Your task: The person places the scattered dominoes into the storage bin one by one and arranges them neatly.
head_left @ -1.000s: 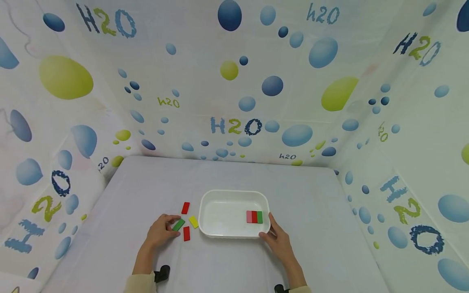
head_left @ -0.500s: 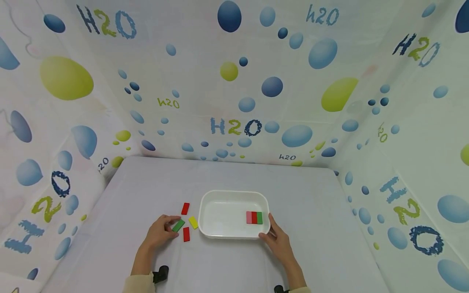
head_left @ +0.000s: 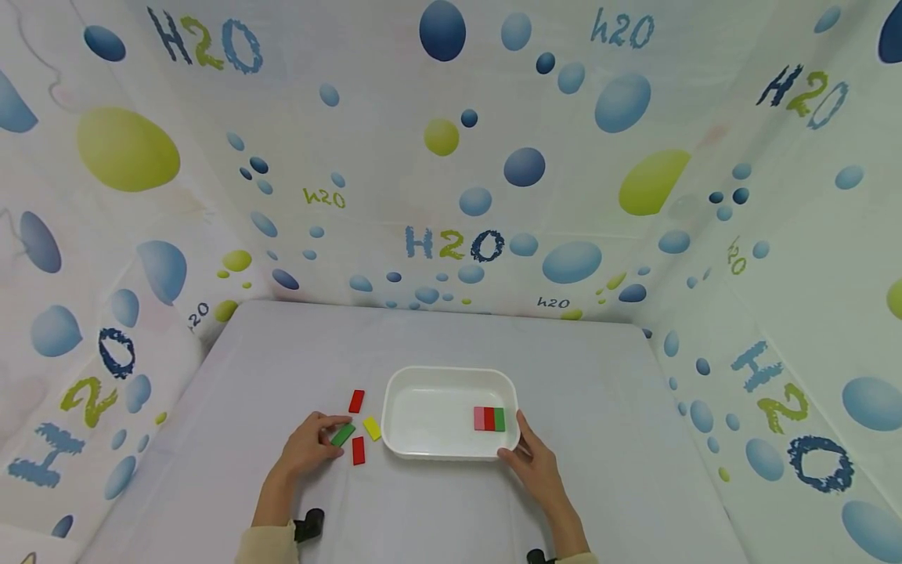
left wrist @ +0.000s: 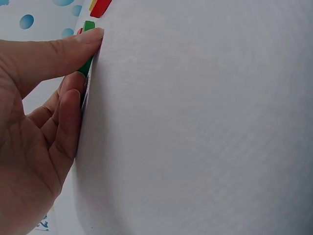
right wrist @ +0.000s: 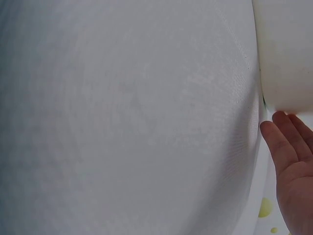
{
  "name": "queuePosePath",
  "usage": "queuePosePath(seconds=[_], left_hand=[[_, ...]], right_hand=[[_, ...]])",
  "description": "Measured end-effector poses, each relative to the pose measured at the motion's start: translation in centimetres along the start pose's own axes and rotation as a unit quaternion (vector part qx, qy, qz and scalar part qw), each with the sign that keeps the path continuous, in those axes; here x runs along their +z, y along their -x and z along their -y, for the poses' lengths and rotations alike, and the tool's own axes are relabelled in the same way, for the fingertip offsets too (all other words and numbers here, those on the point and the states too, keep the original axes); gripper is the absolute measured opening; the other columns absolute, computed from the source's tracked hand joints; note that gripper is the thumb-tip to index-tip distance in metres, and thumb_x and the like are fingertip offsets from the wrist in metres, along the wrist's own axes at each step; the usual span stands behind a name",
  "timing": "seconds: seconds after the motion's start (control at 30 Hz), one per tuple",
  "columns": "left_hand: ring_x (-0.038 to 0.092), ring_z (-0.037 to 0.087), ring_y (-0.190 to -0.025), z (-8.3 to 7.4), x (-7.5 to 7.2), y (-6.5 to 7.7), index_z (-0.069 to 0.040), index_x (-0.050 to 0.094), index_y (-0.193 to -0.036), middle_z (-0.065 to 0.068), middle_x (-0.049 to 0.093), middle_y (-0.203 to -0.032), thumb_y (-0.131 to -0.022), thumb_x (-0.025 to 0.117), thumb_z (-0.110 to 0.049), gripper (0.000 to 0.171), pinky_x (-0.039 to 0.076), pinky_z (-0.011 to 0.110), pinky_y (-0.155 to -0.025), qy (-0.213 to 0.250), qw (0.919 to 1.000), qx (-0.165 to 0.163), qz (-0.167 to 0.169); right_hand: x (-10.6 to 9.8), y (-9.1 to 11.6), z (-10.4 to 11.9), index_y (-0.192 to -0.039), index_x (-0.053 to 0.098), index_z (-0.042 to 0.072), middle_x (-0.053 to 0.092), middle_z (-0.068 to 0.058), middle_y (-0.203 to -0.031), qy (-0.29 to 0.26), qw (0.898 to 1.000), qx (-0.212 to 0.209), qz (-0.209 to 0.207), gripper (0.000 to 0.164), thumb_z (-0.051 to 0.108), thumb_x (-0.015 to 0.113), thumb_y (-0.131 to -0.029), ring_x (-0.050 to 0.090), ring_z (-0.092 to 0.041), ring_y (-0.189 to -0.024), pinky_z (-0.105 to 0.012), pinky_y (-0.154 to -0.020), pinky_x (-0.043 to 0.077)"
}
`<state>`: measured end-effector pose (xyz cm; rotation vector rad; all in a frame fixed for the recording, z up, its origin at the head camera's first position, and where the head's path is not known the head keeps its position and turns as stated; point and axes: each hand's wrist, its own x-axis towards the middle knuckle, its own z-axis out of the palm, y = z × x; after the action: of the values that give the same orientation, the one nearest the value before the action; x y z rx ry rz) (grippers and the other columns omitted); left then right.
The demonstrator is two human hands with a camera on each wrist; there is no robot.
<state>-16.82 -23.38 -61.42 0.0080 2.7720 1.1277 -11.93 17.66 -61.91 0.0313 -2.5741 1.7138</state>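
My left hand (head_left: 308,446) is left of the white tray (head_left: 423,453), pinching a green block (head_left: 343,435) at its ends between thumb and fingers. In the left wrist view the thumb (left wrist: 73,49) lies across this green block (left wrist: 86,66), close over the cloth. Around it lie a red block (head_left: 356,401), a second red block (head_left: 358,450) and a yellow block (head_left: 372,428). My right hand (head_left: 535,462) touches the tray's near right corner, fingers at the end wall, thumb at the front. Its fingers (right wrist: 288,134) look fairly straight in the right wrist view.
Inside the tray, at its right end, a pink block (head_left: 479,418), a red block (head_left: 489,418) and a green block (head_left: 499,419) stand side by side. A white cloth covers the table (head_left: 599,376). Dotted, printed sheets (head_left: 380,157) hang behind and at both sides.
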Motion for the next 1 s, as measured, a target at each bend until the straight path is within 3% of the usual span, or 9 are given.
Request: queuePosePath(seconds=[0.27,0.53,1.0], left_hand=[[0.045,0.017,-0.076,-0.3,-0.3,0.0,-0.011,0.07,-0.118,0.006,0.052,-0.097,-0.072,0.081,-0.003,0.047,0.035,0.027,-0.064,0.001,0.9999,0.011,0.004],[0.047,0.015,-0.075,0.3,0.0,-0.1,-0.012,0.071,-0.116,0.005,0.056,-0.098,-0.073,0.081,-0.006,0.044,0.037,0.025,-0.064,-0.002,0.9999,0.009,-0.013],[0.053,0.016,-0.082,0.9,0.0,0.1,-0.008,0.068,-0.12,0.004,0.061,-0.094,-0.072,0.085,-0.017,0.052,0.046,0.022,-0.069,0.095,0.9952,-0.023,-0.006]], right_hand=[[0.0,0.0,0.0,-0.153,0.032,0.013,0.039,-0.015,-0.153,0.014,1.0,-0.006,-0.008,0.081,0.024,0.075,-0.085,0.049,-0.036,-0.132,-0.034,-0.096,0.049],[-0.1,0.0,0.2,-0.153,0.033,0.012,0.039,-0.014,-0.154,0.015,1.0,-0.011,-0.009,0.081,0.024,0.075,-0.085,0.05,-0.034,-0.132,-0.036,-0.096,0.049],[-0.1,0.1,0.2,-0.153,0.032,0.016,0.038,-0.013,-0.154,0.001,1.0,0.002,-0.002,0.082,0.024,0.075,-0.085,0.049,-0.033,-0.133,-0.035,-0.098,0.048]])
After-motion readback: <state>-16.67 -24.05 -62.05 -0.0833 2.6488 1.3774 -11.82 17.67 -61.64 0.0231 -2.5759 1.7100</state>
